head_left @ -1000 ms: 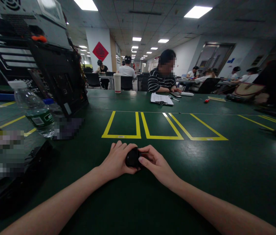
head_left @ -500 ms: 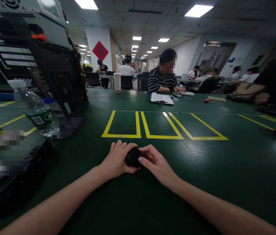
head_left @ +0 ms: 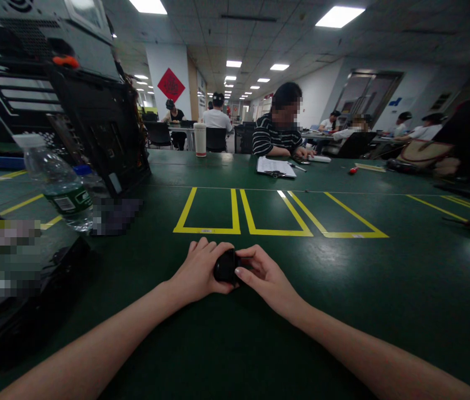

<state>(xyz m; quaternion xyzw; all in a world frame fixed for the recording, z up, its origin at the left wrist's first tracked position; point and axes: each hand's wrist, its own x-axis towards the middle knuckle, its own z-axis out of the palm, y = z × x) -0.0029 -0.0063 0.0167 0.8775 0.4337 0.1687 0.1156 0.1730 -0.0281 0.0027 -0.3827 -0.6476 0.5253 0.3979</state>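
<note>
A small, glossy black rounded object point(head_left: 224, 266) is between my two hands, low over the green table point(head_left: 235, 344); its exact kind does not show. My left hand point(head_left: 204, 268) wraps round its left side, thumb below and fingers over the top. From the right, my right hand point(head_left: 264, 275) pinches its edge between thumb and fingertips. Part of the object is hidden behind the fingers. Just beyond my hands, yellow tape outlines point(head_left: 276, 233) mark the tabletop.
To the left stand a plastic water bottle point(head_left: 62, 189) and black computer cases point(head_left: 105, 122). Further back are a white cup point(head_left: 200, 140) and a clipboard with papers point(head_left: 275, 166). Across the table sits a person in a striped shirt point(head_left: 266, 136).
</note>
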